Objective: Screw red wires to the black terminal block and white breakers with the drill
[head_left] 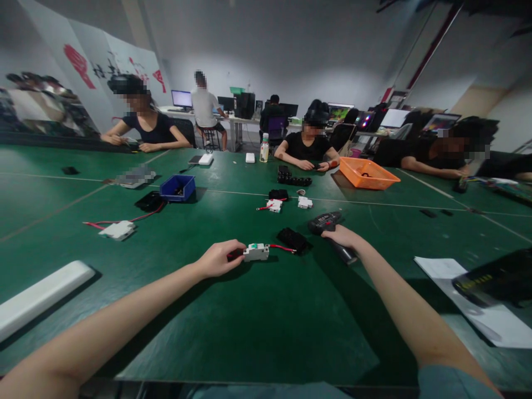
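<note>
Head view: left hand point(220, 258), thumb and fingers pinching the left end of one white breaker point(257, 254), located between the hands; right hand point(346, 237), fingers wrapped round one dark power drill point(325, 223). Red lead point(279, 247), ending beside one black piece point(293, 239). Farther off: blue bin point(167, 193), orange basket point(352, 173).

Location type: workshop with office area; indicators: large green worktable point(257, 321) bearing a power drill point(322, 223), blue parts bin point(166, 191) and orange tray point(361, 180); people point(306, 148) seated around it; computer monitors point(182, 98) on desks point(235, 118) along the rear wall point(266, 50).
</note>
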### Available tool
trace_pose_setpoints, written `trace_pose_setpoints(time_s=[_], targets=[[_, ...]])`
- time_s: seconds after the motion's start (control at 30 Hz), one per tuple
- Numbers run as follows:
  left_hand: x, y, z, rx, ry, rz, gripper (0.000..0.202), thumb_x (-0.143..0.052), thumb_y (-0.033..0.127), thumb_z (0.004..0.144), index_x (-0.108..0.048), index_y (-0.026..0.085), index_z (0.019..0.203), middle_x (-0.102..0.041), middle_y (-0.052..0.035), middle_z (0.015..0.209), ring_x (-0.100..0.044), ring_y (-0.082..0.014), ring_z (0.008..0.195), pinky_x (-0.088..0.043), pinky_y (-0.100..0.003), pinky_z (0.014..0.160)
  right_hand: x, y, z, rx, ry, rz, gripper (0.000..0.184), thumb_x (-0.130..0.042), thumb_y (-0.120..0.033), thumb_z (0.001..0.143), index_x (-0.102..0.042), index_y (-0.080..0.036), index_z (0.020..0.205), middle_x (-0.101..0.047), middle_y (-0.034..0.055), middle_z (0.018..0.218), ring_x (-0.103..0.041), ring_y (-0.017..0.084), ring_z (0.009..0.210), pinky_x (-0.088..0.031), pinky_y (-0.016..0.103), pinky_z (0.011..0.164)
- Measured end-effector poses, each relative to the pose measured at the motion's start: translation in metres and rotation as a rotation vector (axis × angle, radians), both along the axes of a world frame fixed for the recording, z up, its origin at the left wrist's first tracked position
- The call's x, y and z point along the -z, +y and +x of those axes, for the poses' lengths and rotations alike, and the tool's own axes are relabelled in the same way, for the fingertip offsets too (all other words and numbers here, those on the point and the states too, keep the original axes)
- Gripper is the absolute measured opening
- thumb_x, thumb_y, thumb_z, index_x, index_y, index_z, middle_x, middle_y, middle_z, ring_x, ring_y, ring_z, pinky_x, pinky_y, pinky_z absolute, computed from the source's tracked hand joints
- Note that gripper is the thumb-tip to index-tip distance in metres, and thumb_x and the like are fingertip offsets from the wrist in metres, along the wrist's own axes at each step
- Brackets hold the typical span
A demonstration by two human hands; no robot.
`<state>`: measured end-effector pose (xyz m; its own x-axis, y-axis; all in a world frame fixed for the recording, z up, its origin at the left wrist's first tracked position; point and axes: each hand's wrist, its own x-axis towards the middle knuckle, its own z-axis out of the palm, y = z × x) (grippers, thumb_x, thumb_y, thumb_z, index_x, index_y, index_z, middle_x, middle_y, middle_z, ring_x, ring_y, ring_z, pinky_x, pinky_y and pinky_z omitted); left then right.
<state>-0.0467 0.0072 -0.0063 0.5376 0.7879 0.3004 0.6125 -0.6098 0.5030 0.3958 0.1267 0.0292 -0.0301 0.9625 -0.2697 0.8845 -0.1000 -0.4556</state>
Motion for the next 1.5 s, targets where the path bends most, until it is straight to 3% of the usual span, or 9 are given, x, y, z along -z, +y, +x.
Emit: trace_pose_setpoints(time_s=[0.23,0.6,0.87,1.07,1.23,1.3,1.33,1.4,1.5], targets=[[-0.002,-0.002,0.001,-0.004,-0.006,0.007,0.028,-0.052,0.037,0.094,-0.062,0.021,0.116,-0.068,-0.006,0.107,-0.066,-0.017,0.092,-0.052,-0.029,0.081,0.006,0.004,0.005,-0.01,0.005,-0.014,0.04,-0.064,-0.047,0.08,-0.072,-0.013,0.099,-0.074,0.0094,0.093,-0.065,0.022,0.075,-0.048,0.031,0.069],[0.004,0.002,0.001,-0.041,0.03,0.008,0.029,-0.052,0.038,0.094,-0.063,0.021,0.115,-0.07,-0.0056,0.107,-0.065,-0.0179,0.093,-0.052,-0.03,0.081,0.0,-0.001,0.001,-0.013,0.019,0.015,0.032,-0.066,-0.043,0.079,-0.072,-0.013,0.09,-0.073,0.0085,0.087,-0.064,0.022,0.075,-0.048,0.03,0.069],[0.006,0.001,0.001,-0.04,0.058,0.035,0.031,-0.052,0.042,0.094,-0.065,0.021,0.114,-0.07,-0.0053,0.108,-0.065,-0.019,0.095,-0.051,-0.031,0.081,0.001,-0.003,0.001,0.076,0.08,0.0,0.034,-0.071,-0.044,0.075,-0.071,-0.012,0.089,-0.072,0.0103,0.084,-0.064,0.022,0.072,-0.049,0.031,0.065],[0.003,-0.002,0.003,-0.064,0.067,0.06,0.031,-0.051,0.042,0.094,-0.065,0.021,0.112,-0.071,-0.0051,0.106,-0.066,-0.0183,0.092,-0.052,-0.029,0.078,-0.003,-0.015,0.0,0.154,0.222,0.037,0.042,-0.074,-0.045,0.07,-0.066,-0.01,0.093,-0.068,0.0067,0.074,-0.061,0.019,0.064,-0.045,0.028,0.056],[0.001,-0.008,0.007,-0.126,0.108,0.176,0.027,-0.052,0.039,0.094,-0.066,0.02,0.109,-0.071,-0.0052,0.1,-0.065,-0.0171,0.084,-0.051,-0.028,0.071,-0.008,-0.046,-0.006,0.15,0.422,0.11,0.043,-0.063,-0.053,0.077,-0.059,-0.014,0.096,-0.062,0.0043,0.074,-0.057,0.018,0.063,-0.044,0.029,0.056],[0.001,-0.01,0.01,-0.157,0.141,0.267,0.025,-0.053,0.035,0.094,-0.066,0.019,0.107,-0.071,-0.0057,0.096,-0.065,-0.0173,0.081,-0.05,-0.028,0.068,-0.013,-0.07,-0.01,0.114,0.609,0.148,0.043,-0.058,-0.056,0.079,-0.056,-0.018,0.1,-0.06,0.0027,0.078,-0.056,0.017,0.065,-0.046,0.03,0.06],[0.001,-0.011,0.011,-0.168,0.163,0.317,0.024,-0.053,0.034,0.094,-0.067,0.018,0.106,-0.071,-0.0059,0.095,-0.065,-0.0176,0.081,-0.05,-0.029,0.068,-0.017,-0.085,-0.014,0.078,0.831,0.171,0.042,-0.06,-0.053,0.078,-0.056,-0.019,0.101,-0.058,0.0018,0.077,-0.055,0.017,0.066,-0.046,0.03,0.061],[0.002,-0.012,0.013,-0.185,0.214,0.415,0.022,-0.052,0.031,0.094,-0.067,0.018,0.104,-0.072,-0.0062,0.093,-0.065,-0.0184,0.081,-0.05,-0.031,0.071,-0.025,-0.117,-0.023,-0.108,1.207,0.068,0.043,-0.064,-0.051,0.075,-0.057,-0.02,0.104,-0.054,-0.0004,0.073,-0.052,0.016,0.064,-0.043,0.03,0.061],[0.003,-0.011,0.013,-0.201,0.294,0.512,0.022,-0.051,0.03,0.095,-0.067,0.018,0.103,-0.072,-0.0067,0.093,-0.065,-0.0191,0.081,-0.049,-0.033,0.072,-0.031,-0.162,-0.044,-0.36,1.477,-0.16,0.045,-0.068,-0.051,0.073,-0.059,-0.018,0.103,-0.049,-0.0016,0.071,-0.045,0.014,0.059,-0.038,0.029,0.058]])
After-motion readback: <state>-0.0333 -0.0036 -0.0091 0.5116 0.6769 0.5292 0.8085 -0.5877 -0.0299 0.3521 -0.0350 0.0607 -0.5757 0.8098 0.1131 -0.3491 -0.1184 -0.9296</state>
